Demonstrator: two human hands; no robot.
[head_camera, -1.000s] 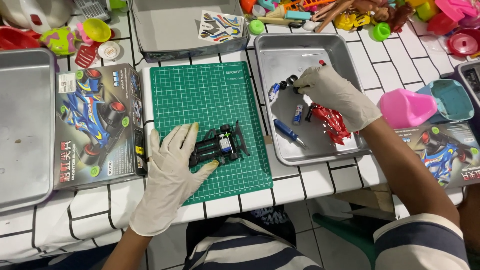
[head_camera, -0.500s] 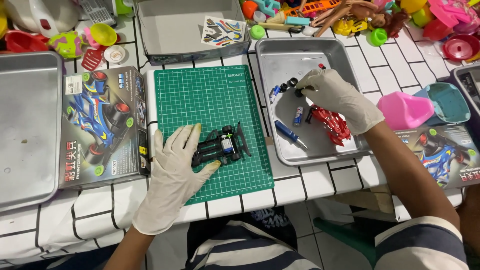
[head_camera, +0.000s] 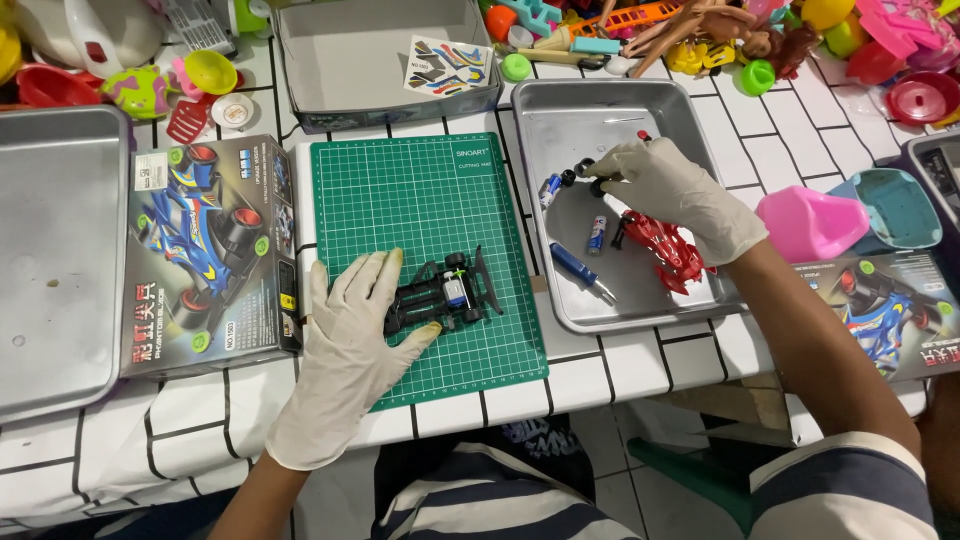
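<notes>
Gloved, your left hand (head_camera: 350, 350) lies flat, steadying the black chassis (head_camera: 440, 295) at centre, while your right hand (head_camera: 670, 190) pinches small black wheels (head_camera: 585, 170) in the metal tray (head_camera: 690, 110), probably for careful fitting next

boxed car kit (head_camera: 210, 255) L | pink scoop (head_camera: 800, 222) R; teal bowl (head_camera: 895, 207) | sticker sheet (head_camera: 452, 65) in grey box (head_camera: 385, 60)

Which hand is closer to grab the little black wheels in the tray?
The right hand. Its fingertips are already at the small black wheels in the metal tray. The left hand lies flat on the green mat, pressing beside the car chassis, so it looks busy there.
</notes>
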